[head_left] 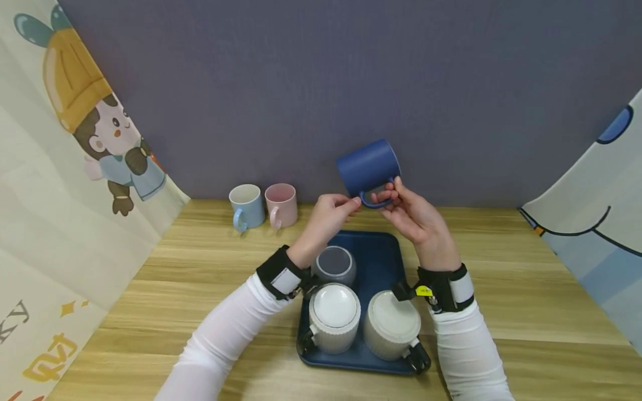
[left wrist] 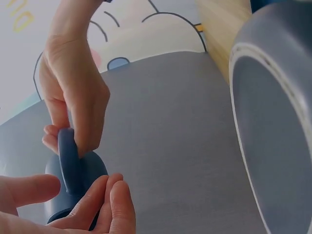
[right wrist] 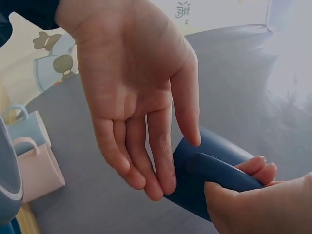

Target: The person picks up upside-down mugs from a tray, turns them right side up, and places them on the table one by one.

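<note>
A dark blue mug (head_left: 368, 166) is held tilted on its side above the far end of the tray, its handle (head_left: 373, 203) pointing down toward me. My right hand (head_left: 418, 221) grips the handle, thumb and fingers curled around it, as the right wrist view shows. At the mug's left end is my left hand (head_left: 328, 216). Its fingers (right wrist: 155, 183) are nearly straight and lie right against that end, with the thumb (right wrist: 187, 117) apart from them. In the left wrist view, part of the mug (left wrist: 92, 168) appears beyond the left hand's fingers.
Below my forearms lies a dark blue tray (head_left: 381, 253). It bears an upside-down grey mug (head_left: 335, 264) and two upside-down whitish ribbed mugs (head_left: 335, 317) with black handles. Upright light blue (head_left: 253, 214) and pink mugs (head_left: 283, 209) stand at the back left, by a grey partition (head_left: 301, 100).
</note>
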`<move>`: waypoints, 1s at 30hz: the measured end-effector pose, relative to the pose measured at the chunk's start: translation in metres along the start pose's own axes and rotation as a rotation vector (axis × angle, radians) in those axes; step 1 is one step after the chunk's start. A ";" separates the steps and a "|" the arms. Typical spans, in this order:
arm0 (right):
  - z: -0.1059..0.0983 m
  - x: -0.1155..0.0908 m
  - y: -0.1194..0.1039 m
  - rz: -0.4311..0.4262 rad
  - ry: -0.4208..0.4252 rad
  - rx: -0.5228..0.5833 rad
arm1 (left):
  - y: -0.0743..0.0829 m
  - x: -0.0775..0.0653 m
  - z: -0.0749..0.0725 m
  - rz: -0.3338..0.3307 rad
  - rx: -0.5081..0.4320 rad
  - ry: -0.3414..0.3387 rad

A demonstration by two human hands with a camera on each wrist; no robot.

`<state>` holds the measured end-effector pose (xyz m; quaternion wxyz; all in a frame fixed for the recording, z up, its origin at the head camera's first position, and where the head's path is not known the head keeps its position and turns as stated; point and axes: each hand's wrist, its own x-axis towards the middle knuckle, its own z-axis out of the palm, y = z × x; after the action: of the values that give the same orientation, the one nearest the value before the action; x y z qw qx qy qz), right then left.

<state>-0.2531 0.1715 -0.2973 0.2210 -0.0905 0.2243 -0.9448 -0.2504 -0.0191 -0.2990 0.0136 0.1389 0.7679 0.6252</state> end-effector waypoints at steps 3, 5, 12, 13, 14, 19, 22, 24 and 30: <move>0.003 0.001 0.002 -0.009 0.010 0.000 | 0.002 0.000 0.001 -0.008 -0.020 0.012; 0.005 0.002 0.004 -0.013 0.016 0.013 | 0.002 0.001 0.002 -0.019 -0.047 0.021; 0.008 0.005 0.012 -0.032 0.018 0.083 | 0.004 0.005 0.002 -0.071 -0.271 0.045; 0.008 0.005 0.013 -0.035 0.007 0.089 | 0.004 0.005 0.002 -0.077 -0.305 0.053; 0.008 0.006 0.014 -0.037 0.000 0.094 | 0.004 0.006 0.002 -0.082 -0.343 0.059; 0.008 0.007 0.021 -0.047 -0.005 0.124 | 0.005 0.007 0.003 -0.108 -0.477 0.092; 0.008 0.008 0.025 -0.044 -0.004 0.126 | 0.005 0.006 0.003 -0.115 -0.556 0.126; 0.009 0.008 0.027 -0.041 -0.012 0.122 | 0.006 0.006 0.003 -0.113 -0.606 0.148; 0.007 0.009 0.031 -0.029 -0.039 0.081 | 0.008 0.005 0.004 -0.084 -0.725 0.162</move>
<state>-0.2476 0.1398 -0.3044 0.2152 -0.1029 0.1804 -0.9542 -0.2524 -0.0129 -0.2911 0.0267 0.0436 0.5004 0.8643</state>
